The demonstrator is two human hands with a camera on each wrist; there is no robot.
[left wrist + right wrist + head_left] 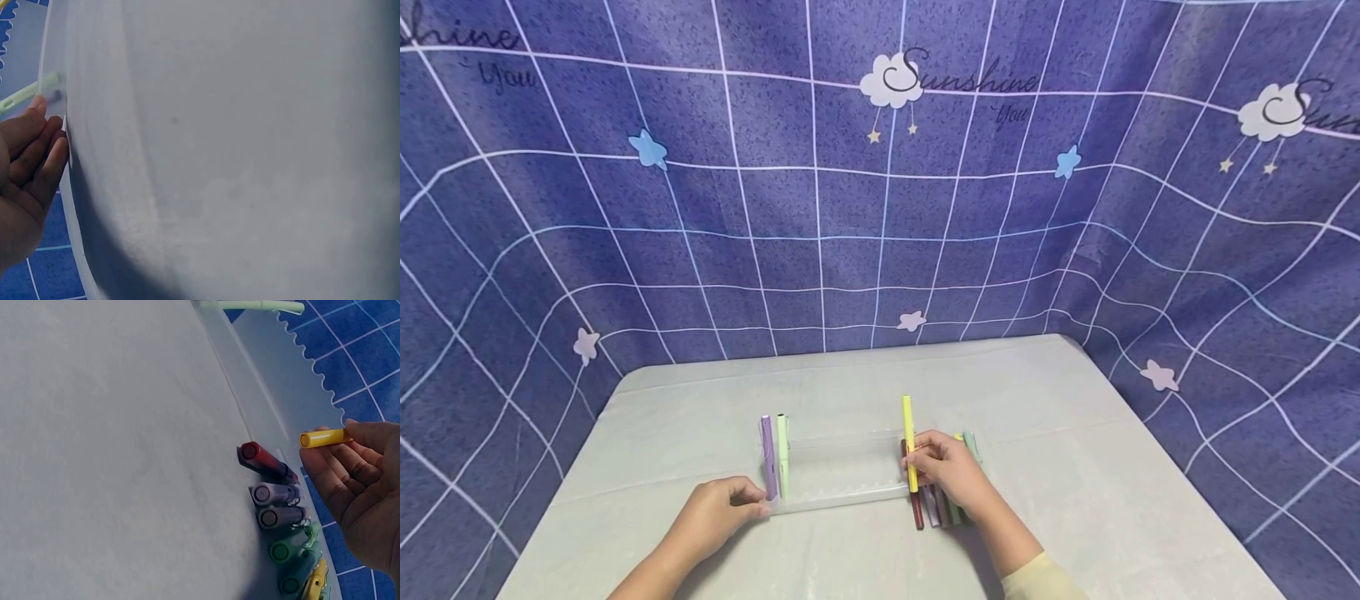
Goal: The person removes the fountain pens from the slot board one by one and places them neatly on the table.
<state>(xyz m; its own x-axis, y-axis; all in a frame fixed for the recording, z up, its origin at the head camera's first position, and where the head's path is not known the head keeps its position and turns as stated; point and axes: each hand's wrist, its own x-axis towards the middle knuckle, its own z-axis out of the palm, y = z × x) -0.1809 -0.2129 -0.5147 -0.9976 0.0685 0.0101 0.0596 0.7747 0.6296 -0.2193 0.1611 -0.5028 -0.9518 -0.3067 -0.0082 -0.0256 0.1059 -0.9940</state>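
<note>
My left hand (718, 512) pinches the front left corner of a clear plastic pen rack (842, 502) with thumb and fingers. A purple pen (768, 458) and a light green pen (783, 457) lie side by side across the rack's left end. At the other end my right hand (951, 467) pinches a yellow pen (907, 421) over the rack. Right below it is a dark red pen (917, 512), its end jutting past the rack's front edge. In the right wrist view the yellow pen's end (315, 439) points out from the fingertips.
Beside the red pen, several more pens lie in a row, among them a greyish purple pen (272, 493), a green pen (290, 547) and another yellow pen (316, 581), partly hidden by my right hand in the head view. A pale cloth covers the table (700, 417); patterned blue curtains (850, 200) surround it.
</note>
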